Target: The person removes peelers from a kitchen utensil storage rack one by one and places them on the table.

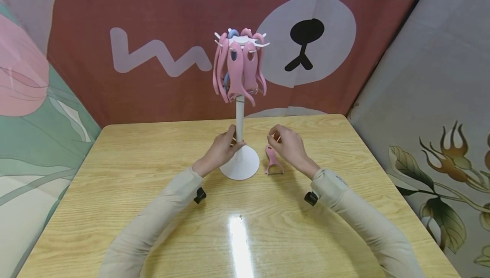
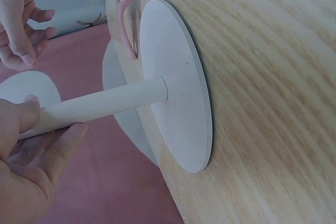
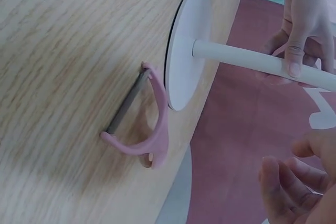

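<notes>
A white stand (image 1: 240, 114) rises from a round base (image 1: 245, 168) on the table. My left hand (image 1: 221, 150) grips its pole low down, the thumb and fingers around it in the left wrist view. A pink Y-shaped peeler (image 1: 271, 157) with a metal blade lies just right of the base. Over its handle hovers my right hand (image 1: 289, 142); the fingers are loosely bent, with nothing between them in the right wrist view. From the hooked top (image 1: 241, 40) of the stand hang several pink peelers (image 1: 236, 67), with a blue one (image 1: 232, 34) behind them.
The wooden table (image 1: 160, 141) ends at a red printed cloth (image 1: 153, 95) just behind the stand. Another printed cloth (image 1: 428, 99) hangs along the right side. Light reflects off the front of the tabletop.
</notes>
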A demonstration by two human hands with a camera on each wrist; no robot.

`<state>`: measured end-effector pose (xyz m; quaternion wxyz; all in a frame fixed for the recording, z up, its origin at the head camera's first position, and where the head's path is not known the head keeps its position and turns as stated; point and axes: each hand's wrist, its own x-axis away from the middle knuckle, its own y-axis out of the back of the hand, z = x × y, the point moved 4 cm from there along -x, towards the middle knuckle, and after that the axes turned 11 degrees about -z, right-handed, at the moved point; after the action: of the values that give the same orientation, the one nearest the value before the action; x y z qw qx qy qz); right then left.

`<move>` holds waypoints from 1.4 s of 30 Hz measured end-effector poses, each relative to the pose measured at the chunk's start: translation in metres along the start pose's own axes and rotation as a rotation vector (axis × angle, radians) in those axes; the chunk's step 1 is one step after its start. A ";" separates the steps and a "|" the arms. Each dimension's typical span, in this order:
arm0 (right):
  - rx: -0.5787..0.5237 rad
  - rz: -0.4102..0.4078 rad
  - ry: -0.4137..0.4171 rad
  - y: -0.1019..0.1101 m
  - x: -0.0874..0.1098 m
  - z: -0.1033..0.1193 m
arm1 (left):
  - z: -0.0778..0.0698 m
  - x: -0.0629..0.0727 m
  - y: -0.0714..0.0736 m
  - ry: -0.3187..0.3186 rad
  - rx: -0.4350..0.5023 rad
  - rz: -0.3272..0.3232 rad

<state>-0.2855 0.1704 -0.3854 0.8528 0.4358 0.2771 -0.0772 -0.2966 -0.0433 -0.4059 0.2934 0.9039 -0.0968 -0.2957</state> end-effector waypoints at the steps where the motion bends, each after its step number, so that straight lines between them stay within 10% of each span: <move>1: 0.000 -0.010 0.003 0.001 0.000 0.000 | 0.000 0.000 0.000 -0.001 0.000 -0.001; 42: -0.110 -0.279 0.161 0.027 -0.010 0.028 | 0.002 0.000 -0.002 -0.007 0.005 -0.007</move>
<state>-0.2726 0.1634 -0.3481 0.8314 0.3508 0.4062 -0.1443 -0.2979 -0.0425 -0.4081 0.2897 0.9041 -0.0951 -0.2995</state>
